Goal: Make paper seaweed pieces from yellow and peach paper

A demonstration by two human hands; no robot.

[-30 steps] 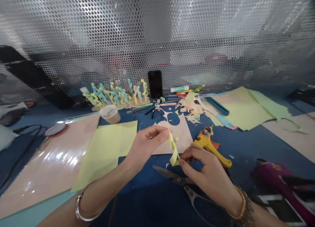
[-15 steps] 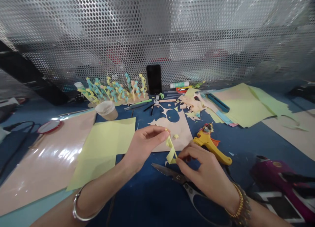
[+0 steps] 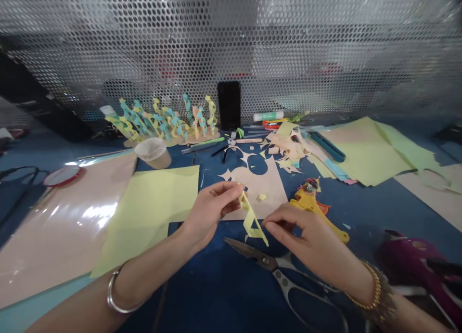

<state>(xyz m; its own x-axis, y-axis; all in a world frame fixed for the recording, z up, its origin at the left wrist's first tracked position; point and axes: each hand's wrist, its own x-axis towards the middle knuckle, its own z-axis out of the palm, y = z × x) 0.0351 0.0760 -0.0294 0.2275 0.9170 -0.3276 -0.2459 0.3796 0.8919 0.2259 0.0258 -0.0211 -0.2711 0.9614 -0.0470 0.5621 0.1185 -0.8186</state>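
Our left hand (image 3: 212, 210) pinching a thin, folded yellow paper strip (image 3: 251, 222), our right hand (image 3: 306, 232) hovering beside it, fingertips together, scissors (image 3: 269, 262) lying below.

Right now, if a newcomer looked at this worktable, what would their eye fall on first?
Probably the cluster of twisted blue, yellow and pink paper spirals standing at the back left. Next, perhaps, the thin pale-yellow paper strip hanging from the left hand at the centre, near the metal scissors. The bright yellow tool beyond the right hand also stands out.
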